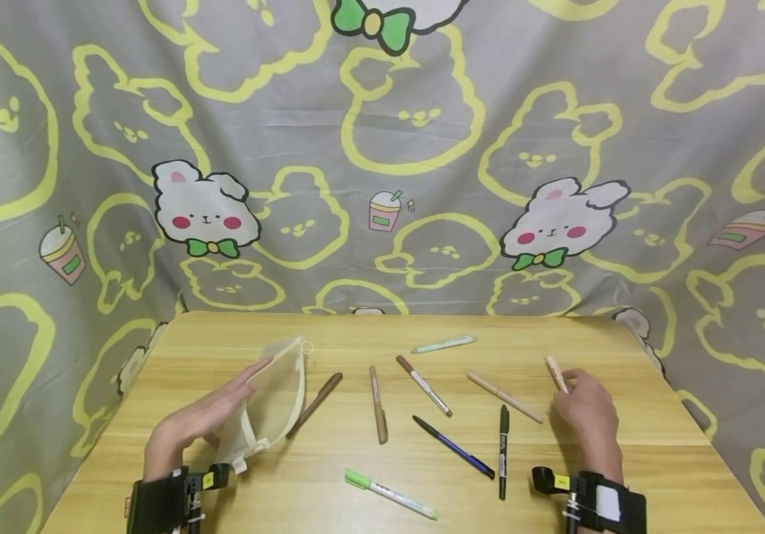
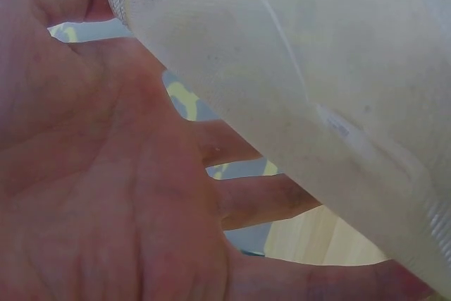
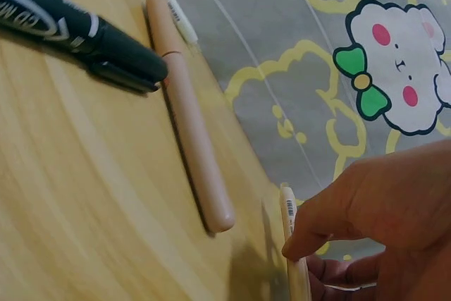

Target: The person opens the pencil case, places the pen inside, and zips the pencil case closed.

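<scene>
On the left of the table, my left hand (image 1: 211, 408) holds a translucent zip pouch (image 1: 268, 393), fingers long against its far side. The pouch's mouth gapes to the right, and a small ring hangs at its top end. In the left wrist view the pouch (image 2: 303, 89) covers the fingertips. Over on the right, my right hand (image 1: 589, 408) pinches a cream-coloured pen (image 1: 556, 374) between thumb and fingers, its upper end sticking out. A beige pen (image 1: 505, 397) and a black marker (image 1: 503, 452) lie just left of that hand.
Between the hands lie a dark brown pen (image 1: 315, 404), a tan pen (image 1: 378, 406), a brown-capped white pen (image 1: 424, 386), a pale green pen (image 1: 444, 344), a blue pen (image 1: 454, 446) and a green-capped marker (image 1: 390, 494). A patterned curtain (image 1: 315, 133) borders the table (image 1: 275, 504).
</scene>
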The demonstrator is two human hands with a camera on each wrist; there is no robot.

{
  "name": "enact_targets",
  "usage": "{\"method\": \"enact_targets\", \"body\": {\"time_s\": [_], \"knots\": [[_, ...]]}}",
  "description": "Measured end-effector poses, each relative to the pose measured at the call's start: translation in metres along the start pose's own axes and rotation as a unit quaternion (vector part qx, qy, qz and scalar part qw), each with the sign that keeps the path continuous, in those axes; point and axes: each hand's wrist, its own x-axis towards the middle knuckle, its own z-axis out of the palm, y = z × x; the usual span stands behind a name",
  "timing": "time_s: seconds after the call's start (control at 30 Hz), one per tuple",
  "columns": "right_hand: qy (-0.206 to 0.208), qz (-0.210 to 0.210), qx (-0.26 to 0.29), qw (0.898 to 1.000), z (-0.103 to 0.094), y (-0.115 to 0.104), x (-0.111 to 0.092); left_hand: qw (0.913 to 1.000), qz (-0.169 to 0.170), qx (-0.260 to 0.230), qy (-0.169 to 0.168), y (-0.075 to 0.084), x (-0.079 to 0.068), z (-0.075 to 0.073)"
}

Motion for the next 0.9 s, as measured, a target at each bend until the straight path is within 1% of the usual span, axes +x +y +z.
{"method": "enact_targets", "body": {"time_s": [0.37,0.53,0.63,0.9], "knots": [[0.028,-0.002,0.019,0.999,-0.005,-0.008,-0.004,1.0000,0.005,-0.007,-0.002,0.000,0.001,0.000],[0.047,-0.036,0.036,0.998,-0.007,-0.010,-0.004,0.9998,0.018,0.002,-0.002,0.000,0.000,0.000],[0.058,-0.057,0.047,0.996,-0.008,-0.014,-0.006,0.9998,0.017,0.009,-0.002,-0.002,-0.001,0.001],[0.082,-0.079,0.067,0.991,-0.011,-0.034,-0.011,0.9996,0.022,0.021,-0.002,-0.001,0.001,0.001]]}}
